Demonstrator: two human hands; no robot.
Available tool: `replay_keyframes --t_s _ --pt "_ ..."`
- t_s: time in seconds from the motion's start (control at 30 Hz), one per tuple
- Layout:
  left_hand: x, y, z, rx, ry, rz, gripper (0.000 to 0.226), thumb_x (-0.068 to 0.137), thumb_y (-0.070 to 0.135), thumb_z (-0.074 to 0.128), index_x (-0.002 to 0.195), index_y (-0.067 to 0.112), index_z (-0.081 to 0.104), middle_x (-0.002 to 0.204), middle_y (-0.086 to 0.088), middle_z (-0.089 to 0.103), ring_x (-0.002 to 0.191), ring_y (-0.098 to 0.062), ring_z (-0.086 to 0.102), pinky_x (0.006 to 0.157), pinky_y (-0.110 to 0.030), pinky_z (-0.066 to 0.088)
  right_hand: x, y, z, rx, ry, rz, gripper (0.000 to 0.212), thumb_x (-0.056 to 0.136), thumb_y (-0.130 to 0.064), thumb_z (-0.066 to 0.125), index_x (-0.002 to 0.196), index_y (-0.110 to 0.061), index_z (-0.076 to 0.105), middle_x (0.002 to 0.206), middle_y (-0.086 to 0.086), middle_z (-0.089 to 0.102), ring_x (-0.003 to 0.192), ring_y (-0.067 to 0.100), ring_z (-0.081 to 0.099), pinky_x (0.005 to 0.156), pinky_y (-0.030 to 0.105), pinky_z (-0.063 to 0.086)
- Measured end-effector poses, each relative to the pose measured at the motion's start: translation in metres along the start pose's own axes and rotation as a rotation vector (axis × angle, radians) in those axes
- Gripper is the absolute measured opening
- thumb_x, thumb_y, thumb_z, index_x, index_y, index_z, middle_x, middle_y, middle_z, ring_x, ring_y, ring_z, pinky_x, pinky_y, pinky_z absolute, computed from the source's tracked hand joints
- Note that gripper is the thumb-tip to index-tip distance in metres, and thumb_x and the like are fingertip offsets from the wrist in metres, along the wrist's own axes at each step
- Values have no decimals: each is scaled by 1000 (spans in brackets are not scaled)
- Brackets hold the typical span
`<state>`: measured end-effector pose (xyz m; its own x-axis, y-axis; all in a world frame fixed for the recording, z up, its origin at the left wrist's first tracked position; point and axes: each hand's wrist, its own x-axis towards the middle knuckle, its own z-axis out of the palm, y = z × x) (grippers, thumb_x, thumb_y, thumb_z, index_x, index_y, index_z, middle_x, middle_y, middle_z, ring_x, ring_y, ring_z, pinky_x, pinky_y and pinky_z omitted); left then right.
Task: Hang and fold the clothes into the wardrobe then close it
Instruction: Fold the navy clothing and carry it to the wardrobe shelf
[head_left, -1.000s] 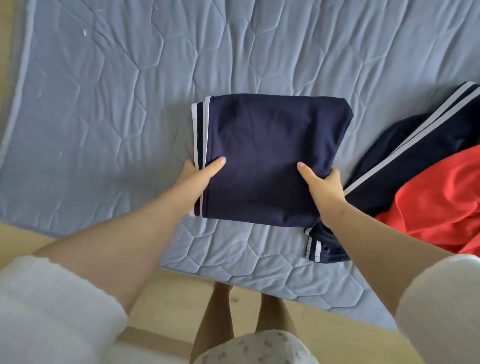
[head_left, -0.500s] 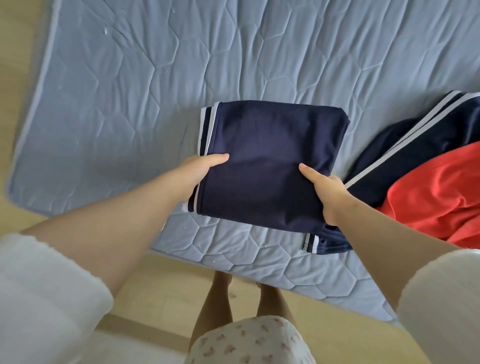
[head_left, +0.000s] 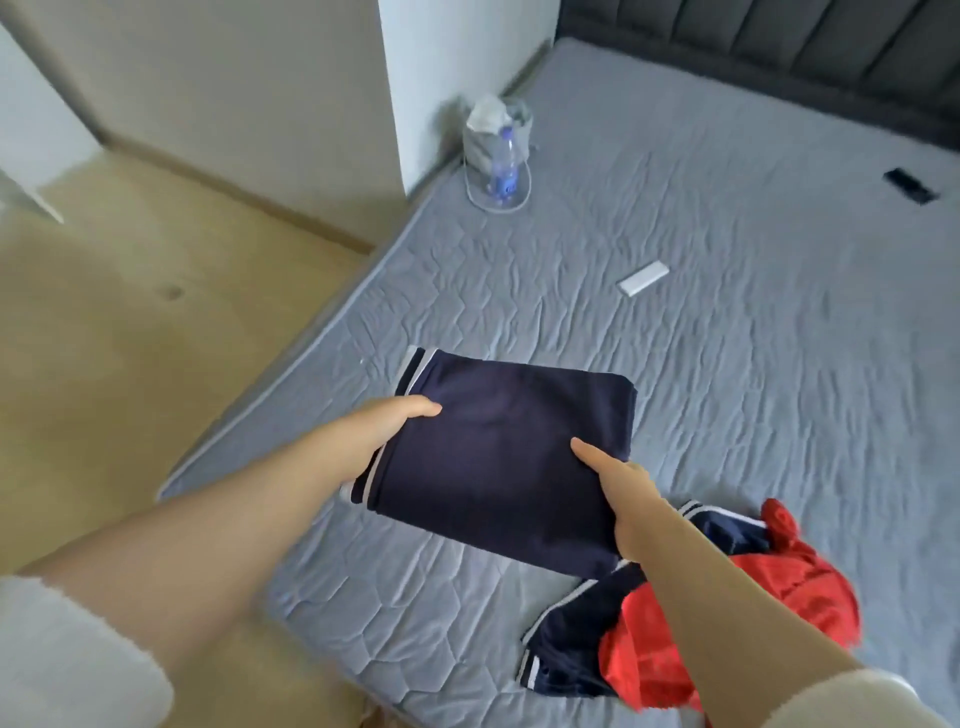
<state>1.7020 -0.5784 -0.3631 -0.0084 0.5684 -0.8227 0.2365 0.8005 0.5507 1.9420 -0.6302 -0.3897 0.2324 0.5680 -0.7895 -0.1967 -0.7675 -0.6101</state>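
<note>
The folded navy garment (head_left: 498, 462) sits lifted just above the mattress (head_left: 727, 338), pinched at opposite edges by left hand (head_left: 387, 434) and right hand (head_left: 621, 493), likely to keep its folds; unfolded clothes (head_left: 675, 644) lie beside.

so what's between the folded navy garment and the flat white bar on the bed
Nothing, in the head view: just bare grey quilted mattress cover between the folded navy garment and the flat white bar.

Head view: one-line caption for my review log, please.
Left hand and right hand grip a folded navy garment over the grey mattress; red garment lies crumpled alongside.
</note>
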Motion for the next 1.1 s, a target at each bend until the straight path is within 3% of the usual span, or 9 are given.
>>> replay_keyframes --t_s 0.1,0.23,0.43,0.57,0.63,0.73,0.83,0.9,1.1 --pt "-62 55 -18 -45 55 121 20 78 35 66 86 17 67 69 -1 71 68 -19 64 59 -26 43 -55 -71 4 -3 -28 -153 30 74 -36 75 86 -18 54 88 3 64 81 24 61 77 38 48" --pt "-136 110 -52 -122 80 303 18 82 33 63 80 16 67 61 1 71 58 -14 66 54 -24 42 -120 -149 22 -29 -103 -330 35 75 -38 73 95 -18 52 93 3 62 86 26 59 81 40 46" --pt "-221 134 -140 -252 153 497 24 82 34 64 93 14 71 85 -5 75 73 -21 71 62 -28 47 -193 -217 86 -130 -289 -484 41 76 -41 72 105 -18 55 95 2 63 85 23 59 73 36 45" --pt "-259 107 -211 -368 223 525 23 81 35 65 87 14 73 87 -8 74 72 -24 72 66 -31 50 -227 -227 157 -215 -439 -514 33 77 -39 72 98 -18 58 102 5 66 96 28 61 86 40 48" --pt "-273 87 -249 -435 272 530 27 80 34 66 95 13 71 93 -9 74 79 -26 71 71 -33 51 -243 -224 199 -258 -517 -517 30 78 -38 71 95 -17 59 99 5 67 93 27 62 80 38 50" --pt "-293 54 -308 -490 341 543 25 81 32 64 95 12 71 91 -9 74 73 -24 72 63 -29 51 -266 -210 269 -323 -617 -519 27 78 -36 70 94 -15 62 88 6 69 83 26 64 62 33 47" --pt "-314 20 -374 -534 423 556 26 82 30 65 96 10 70 89 -11 74 72 -25 72 58 -27 53 -289 -192 346 -382 -713 -520 26 78 -33 69 95 -15 64 78 7 73 81 28 65 60 32 46" --pt "-328 -5 -416 -565 507 560 26 81 29 65 97 9 70 90 -12 74 76 -27 71 65 -31 52 -307 -176 395 -427 -779 -509 21 78 -30 66 93 -15 65 68 5 73 79 27 65 60 31 45" --pt "-367 -70 -523 -716 667 597 20 84 23 62 94 8 70 86 -10 74 76 -25 69 68 -32 51 -354 -141 531 -481 -957 -500 22 73 -22 59 91 -16 67 72 7 74 68 26 69 58 29 47"
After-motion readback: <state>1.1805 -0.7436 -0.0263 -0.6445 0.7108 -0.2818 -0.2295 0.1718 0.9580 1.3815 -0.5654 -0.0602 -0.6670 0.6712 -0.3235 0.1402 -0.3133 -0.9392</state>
